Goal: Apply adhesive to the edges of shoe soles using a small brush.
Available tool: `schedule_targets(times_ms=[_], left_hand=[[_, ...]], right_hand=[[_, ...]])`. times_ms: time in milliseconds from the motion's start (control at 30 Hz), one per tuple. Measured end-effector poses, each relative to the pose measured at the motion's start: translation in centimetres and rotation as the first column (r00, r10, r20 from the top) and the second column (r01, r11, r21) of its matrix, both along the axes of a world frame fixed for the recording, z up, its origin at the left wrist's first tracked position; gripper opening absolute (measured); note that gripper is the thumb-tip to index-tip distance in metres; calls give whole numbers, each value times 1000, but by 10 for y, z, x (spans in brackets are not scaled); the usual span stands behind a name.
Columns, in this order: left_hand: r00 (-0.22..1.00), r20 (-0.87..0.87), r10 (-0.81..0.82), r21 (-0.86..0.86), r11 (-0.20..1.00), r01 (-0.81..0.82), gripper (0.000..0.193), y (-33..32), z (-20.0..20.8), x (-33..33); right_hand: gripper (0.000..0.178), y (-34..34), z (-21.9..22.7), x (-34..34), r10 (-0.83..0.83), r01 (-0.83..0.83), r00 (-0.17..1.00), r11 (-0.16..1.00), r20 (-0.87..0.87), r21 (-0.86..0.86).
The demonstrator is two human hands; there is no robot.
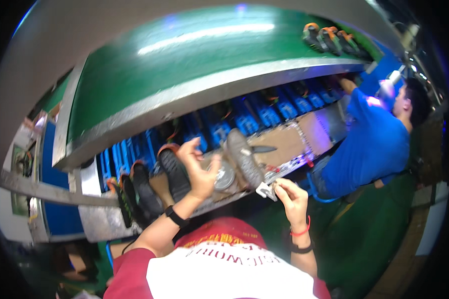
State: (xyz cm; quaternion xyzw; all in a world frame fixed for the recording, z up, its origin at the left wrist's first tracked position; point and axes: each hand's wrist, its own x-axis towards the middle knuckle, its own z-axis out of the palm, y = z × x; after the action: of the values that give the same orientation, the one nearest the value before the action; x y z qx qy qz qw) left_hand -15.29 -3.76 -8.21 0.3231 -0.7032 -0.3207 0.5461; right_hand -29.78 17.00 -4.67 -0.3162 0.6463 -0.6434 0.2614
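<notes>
In the head view, your white-and-maroon shirt [224,274] lies nearest the camera. Your left hand [200,174] is raised with thumb and fingers spread, holding nothing visible, just beside a dark orange-trimmed shoe [173,172]. Your right hand [290,198] pinches a small white scrap [265,191] between thumb and fingers, at the near end of a grey shoe [244,160]. Between your hands, a round container [224,177] sits beside that grey shoe.
</notes>
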Motion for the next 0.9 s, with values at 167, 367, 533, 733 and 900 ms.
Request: schedule_targets(times_ms=[167,367,533,733,900], left_hand=[[808,351,473,31,857,-515,67,-15,-99,163],[881,463,-94,617,748,-244,66,-13,-132,198],[742,588,-322,646,739,-191,63,-20,-113,187],[957,-261,-126,963,32,267,56,-28,-102,197],[649,-669,362,624,-200,755,69,-5,-85,185]], right_hand=[[9,-57,-28,46,181,-159,936,982,-303,98],[8,-96,-90,91,331,-131,618,938,-713,322],[11,-116,-141,89,379,-17,537,898,-754,439],[9,-130,-161,78,404,-7,559,876,-724,483],[10,-134,-160,76,442,-16,526,859,-726,512]])
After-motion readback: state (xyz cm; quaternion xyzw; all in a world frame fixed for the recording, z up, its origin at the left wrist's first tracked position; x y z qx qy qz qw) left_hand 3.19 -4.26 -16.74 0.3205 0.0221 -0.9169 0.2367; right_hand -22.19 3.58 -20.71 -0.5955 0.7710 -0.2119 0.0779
